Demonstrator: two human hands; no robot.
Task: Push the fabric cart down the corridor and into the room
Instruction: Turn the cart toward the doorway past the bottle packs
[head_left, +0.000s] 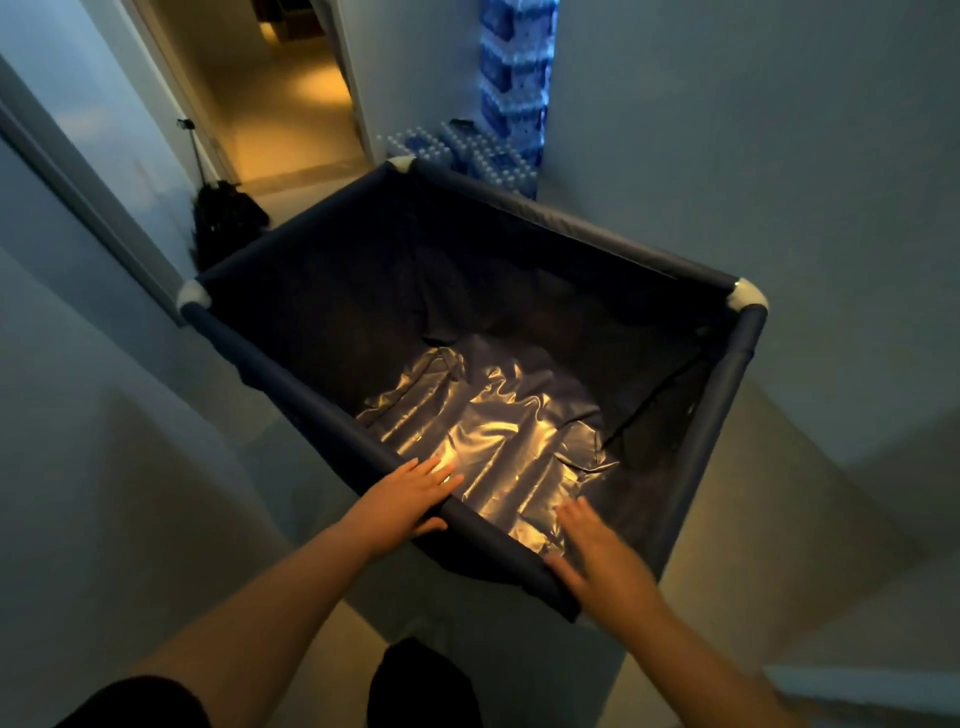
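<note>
A large dark blue fabric cart (566, 213) with white corner joints fills the middle of the head view; its crumpled liner shines in warm light and nothing else lies inside. My left hand (410, 496) rests on the cart's near rim, fingers over the top and thumb under the bar. My right hand (597, 551) is on the same rim further right, fingers spread over it and blurred. The cart points toward a lit doorway (280, 104) at the far end of the corridor.
Stacked packs of water bottles (511, 93) stand against the right wall beyond the cart, with more packs on the floor (467, 156). A black bag with a raised handle (223, 218) sits by the left wall. A door frame (78, 182) runs along the left.
</note>
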